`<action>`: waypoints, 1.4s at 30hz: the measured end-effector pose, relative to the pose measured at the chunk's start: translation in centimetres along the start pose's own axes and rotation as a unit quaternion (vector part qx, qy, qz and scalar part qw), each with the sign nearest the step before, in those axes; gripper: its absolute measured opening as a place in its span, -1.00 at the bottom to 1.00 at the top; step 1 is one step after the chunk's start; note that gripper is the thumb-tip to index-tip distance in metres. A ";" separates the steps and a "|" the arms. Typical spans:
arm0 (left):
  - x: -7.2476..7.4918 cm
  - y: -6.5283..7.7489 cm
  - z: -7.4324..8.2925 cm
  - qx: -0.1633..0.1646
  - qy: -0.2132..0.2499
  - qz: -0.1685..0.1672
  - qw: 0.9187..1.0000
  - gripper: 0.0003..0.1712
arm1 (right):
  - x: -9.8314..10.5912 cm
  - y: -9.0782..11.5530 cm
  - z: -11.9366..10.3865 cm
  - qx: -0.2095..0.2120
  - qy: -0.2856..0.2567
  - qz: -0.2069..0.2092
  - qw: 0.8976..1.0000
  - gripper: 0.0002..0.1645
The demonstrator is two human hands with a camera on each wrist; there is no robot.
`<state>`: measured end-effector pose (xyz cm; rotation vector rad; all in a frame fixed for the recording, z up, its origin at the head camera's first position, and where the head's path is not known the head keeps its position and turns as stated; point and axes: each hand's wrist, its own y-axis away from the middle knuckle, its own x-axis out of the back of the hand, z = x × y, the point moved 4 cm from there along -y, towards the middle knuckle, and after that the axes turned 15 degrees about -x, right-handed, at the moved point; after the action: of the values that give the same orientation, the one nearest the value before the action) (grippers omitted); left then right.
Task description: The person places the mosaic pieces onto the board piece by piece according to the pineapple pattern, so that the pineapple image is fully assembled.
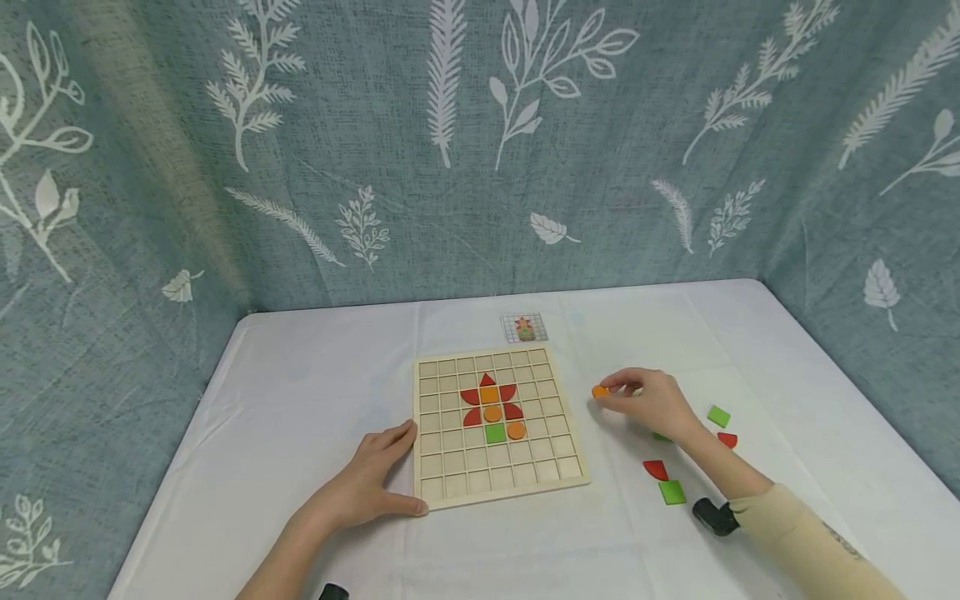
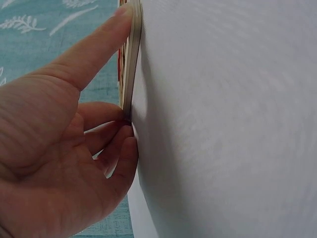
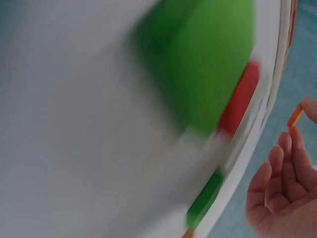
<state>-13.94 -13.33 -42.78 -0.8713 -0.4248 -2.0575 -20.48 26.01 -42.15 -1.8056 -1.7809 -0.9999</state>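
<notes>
My right hand (image 1: pixel 651 404) pinches a small orange disc (image 1: pixel 600 391) between thumb and forefinger, above the cloth to the right of the board. The wooden grid board (image 1: pixel 450 492) lies flat. My left hand (image 1: pixel 367 479) touches its near left corner, thumb straight at the near edge and fingers at the left edge. On the board sit a red triangle (image 1: pixel 487 380), an orange square (image 1: pixel 489 395), several red quarter-round pieces (image 1: pixel 508 392), a green square (image 1: pixel 496 432) and two orange discs (image 1: pixel 516 430). In the right wrist view the held disc (image 3: pixel 295 116) shows edge-on.
A small pattern card (image 1: pixel 525 328) lies beyond the board. Loose green squares (image 1: pixel 672 492) and red quarter-rounds (image 1: pixel 655 470) lie right, partly beneath my right forearm; one green piece (image 1: pixel 662 437) is mostly hidden. A patterned curtain (image 1: pixel 480 208) stands around the white-clothed table (image 1: pixel 322 375).
</notes>
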 end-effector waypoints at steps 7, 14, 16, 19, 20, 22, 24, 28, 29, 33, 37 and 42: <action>-0.1 -0.1 0.0 0.004 0.001 0.002 1.000 0.25 | -2.5 0.5 -3.1 0.023 -0.039 -0.030 0.999 -0.69; 0.0 -0.2 0.1 0.009 0.005 0.002 1.000 0.25 | -5.3 0.9 -6.2 0.082 -0.048 -0.067 0.993 -0.76; 0.0 -0.2 0.1 0.011 0.009 0.001 1.000 0.26 | -6.2 1.0 -6.9 0.098 -0.046 -0.080 0.991 -0.76; 0.0 -0.1 0.2 0.010 0.013 0.000 1.000 0.26 | -7.4 1.1 -7.8 0.115 -0.045 -0.100 0.987 -0.76; 0.0 -0.1 0.2 0.008 0.012 -0.001 1.000 0.26 | -7.7 1.1 -8.1 0.120 -0.045 -0.105 0.986 -0.76; 0.0 -0.1 0.3 0.007 0.014 -0.001 1.000 0.26 | -8.3 1.2 -8.6 0.131 -0.046 -0.111 0.984 -0.76; 0.0 0.0 0.3 0.007 0.013 -0.001 1.000 0.25 | -8.8 1.3 -9.1 0.144 -0.044 -0.114 0.982 -0.76; 0.0 0.1 0.2 0.009 0.009 0.000 1.000 0.25 | -9.8 1.5 -10.0 0.177 -0.030 -0.120 0.976 -0.77; 0.0 0.1 0.2 0.010 0.008 0.001 1.000 0.25 | -10.1 1.5 -10.2 0.184 -0.024 -0.120 0.975 -0.78; 0.0 0.0 0.0 0.008 0.005 0.002 1.000 0.25 | -10.9 1.8 -10.9 0.208 0.019 -0.114 0.971 -0.78; 0.0 -0.1 0.0 0.004 0.007 0.001 1.000 0.24 | -11.6 2.0 -11.5 0.211 0.065 -0.116 0.968 -0.78; 0.0 0.0 0.0 0.000 0.007 0.001 1.000 0.24 | -11.8 2.3 -12.3 0.210 0.084 -0.132 0.965 -0.79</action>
<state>-13.99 -13.32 -42.74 -0.8554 -0.4166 -2.0615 -19.83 8.79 -42.25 -1.2161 -1.9790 -0.7644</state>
